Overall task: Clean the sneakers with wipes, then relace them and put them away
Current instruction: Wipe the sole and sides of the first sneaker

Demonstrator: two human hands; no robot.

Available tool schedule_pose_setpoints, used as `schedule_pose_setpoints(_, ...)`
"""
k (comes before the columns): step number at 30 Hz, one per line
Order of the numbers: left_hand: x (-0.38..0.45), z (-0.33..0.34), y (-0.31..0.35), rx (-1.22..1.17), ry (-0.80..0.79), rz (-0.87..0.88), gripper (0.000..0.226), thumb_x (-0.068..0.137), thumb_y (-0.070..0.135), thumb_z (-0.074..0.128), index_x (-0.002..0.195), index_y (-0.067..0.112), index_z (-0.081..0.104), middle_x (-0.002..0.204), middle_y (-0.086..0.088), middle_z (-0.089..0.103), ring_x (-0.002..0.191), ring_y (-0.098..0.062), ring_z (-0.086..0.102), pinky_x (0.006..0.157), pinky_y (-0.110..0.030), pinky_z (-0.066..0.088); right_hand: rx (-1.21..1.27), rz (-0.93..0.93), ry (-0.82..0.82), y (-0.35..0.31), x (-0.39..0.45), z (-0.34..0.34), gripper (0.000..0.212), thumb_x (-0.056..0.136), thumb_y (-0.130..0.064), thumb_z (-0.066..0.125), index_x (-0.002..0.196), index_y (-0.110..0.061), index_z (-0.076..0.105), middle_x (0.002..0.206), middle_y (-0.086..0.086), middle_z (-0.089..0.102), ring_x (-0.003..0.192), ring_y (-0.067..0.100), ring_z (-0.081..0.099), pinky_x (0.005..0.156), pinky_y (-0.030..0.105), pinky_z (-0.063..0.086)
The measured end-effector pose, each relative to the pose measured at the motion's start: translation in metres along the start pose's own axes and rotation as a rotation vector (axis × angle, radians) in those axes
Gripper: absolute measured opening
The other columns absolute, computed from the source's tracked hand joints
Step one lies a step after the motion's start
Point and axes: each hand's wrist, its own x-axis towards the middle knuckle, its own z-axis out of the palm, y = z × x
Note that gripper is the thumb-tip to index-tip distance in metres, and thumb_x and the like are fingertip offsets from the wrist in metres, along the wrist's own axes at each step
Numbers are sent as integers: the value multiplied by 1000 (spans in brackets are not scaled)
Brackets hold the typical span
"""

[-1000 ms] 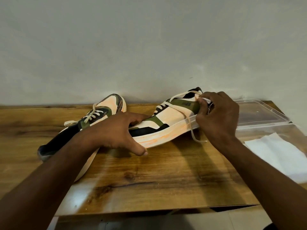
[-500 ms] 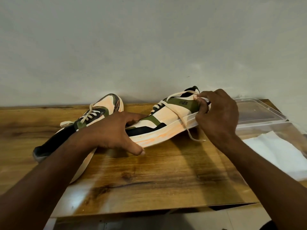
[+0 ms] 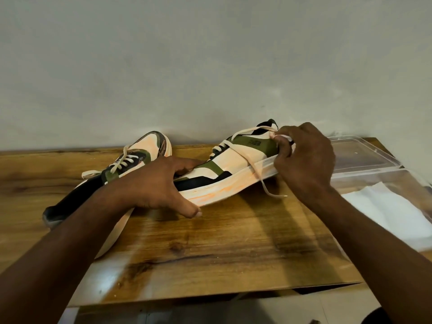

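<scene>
— Head view: where is the sneaker [image 3: 224, 174] held?

— On the table [image 3: 210, 249], long axis left-right. Its toe is pressed by the left hand [image 3: 161, 185], fingers spread; the heel is nearer the right hand [image 3: 304, 164], where the lace [image 3: 254, 169] is pinched.

Dim warm light was recorded; glare streaks were seen on the wooden table [image 3: 210, 249], with wide-angle bending and soft edges.
</scene>
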Motion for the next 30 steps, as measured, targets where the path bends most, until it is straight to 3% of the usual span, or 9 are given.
schedule_pose_setpoints(5, 0, 2, 1, -34, -1, 26, 94, 51, 58, 94, 137, 50, 58, 109, 28, 72, 99, 4, 67, 82, -22, 54, 45, 42, -20, -13, -14, 5, 18, 97, -21, 67, 112, -22, 77, 99, 1, 70, 83, 24, 66, 68, 33, 49)
schedule_pose_setpoints(9, 0, 2, 1, -32, 6, 22, 91, 55, 49, 99, 135, 51, 58, 108, 35, 69, 100, 9, 65, 79, -15, 50, 159, -141, -78, -49, -43, 4, 18, 95, -17, 70, 111, -20, 78, 102, 2, 72, 86, 24, 68, 68, 37, 56)
schedule_pose_setpoints(13, -2, 2, 3, -25, 3, 19, 82, 57, 44, 100, 126, 55, 58, 108, 38, 67, 100, 12, 63, 78, -11, 51, 77, -276, -100, -49, -43, 2, 19, 97, -22, 67, 112, -18, 77, 101, 3, 70, 85, 26, 67, 61, 39, 57)
schedule_pose_setpoints(17, -2, 1, 3, -34, -3, 14, 80, 58, 43, 101, 125, 53, 59, 108, 35, 68, 100, 11, 63, 78, -9, 51, -5, -43, 24, -6, -9, 0, 15, 96, -23, 68, 107, -27, 77, 96, -1, 67, 82, 26, 66, 64, 32, 48)
schedule_pose_setpoints(19, -1, 0, 1, -25, -7, 3, 94, 52, 53, 98, 136, 49, 58, 111, 30, 70, 103, 7, 65, 85, -16, 54, -3, 76, 31, 7, -3, 2, 15, 96, -23, 67, 106, -25, 78, 95, 1, 69, 84, 28, 67, 67, 33, 46)
schedule_pose_setpoints(23, 1, 1, 1, -21, -12, 0, 110, 44, 65, 90, 146, 48, 52, 117, 27, 70, 108, 3, 65, 91, -23, 55, 60, 112, 11, 5, -7, 4, 17, 95, -19, 68, 109, -20, 78, 97, 3, 74, 84, 25, 67, 73, 35, 52)
schedule_pose_setpoints(26, 1, 0, 0, -31, -10, 2, 102, 48, 61, 94, 142, 46, 56, 112, 30, 70, 104, 7, 64, 82, -15, 51, 105, 16, 9, -14, -19, 4, 19, 96, -18, 69, 112, -23, 76, 100, 0, 73, 84, 20, 66, 71, 35, 54)
schedule_pose_setpoints(30, 1, -1, 0, -35, -4, -1, 80, 57, 47, 100, 124, 56, 57, 106, 37, 67, 102, 12, 61, 75, -7, 48, 130, -205, -45, -42, -47, 9, 20, 99, -21, 64, 115, -16, 76, 108, 2, 73, 90, 19, 68, 70, 25, 51)
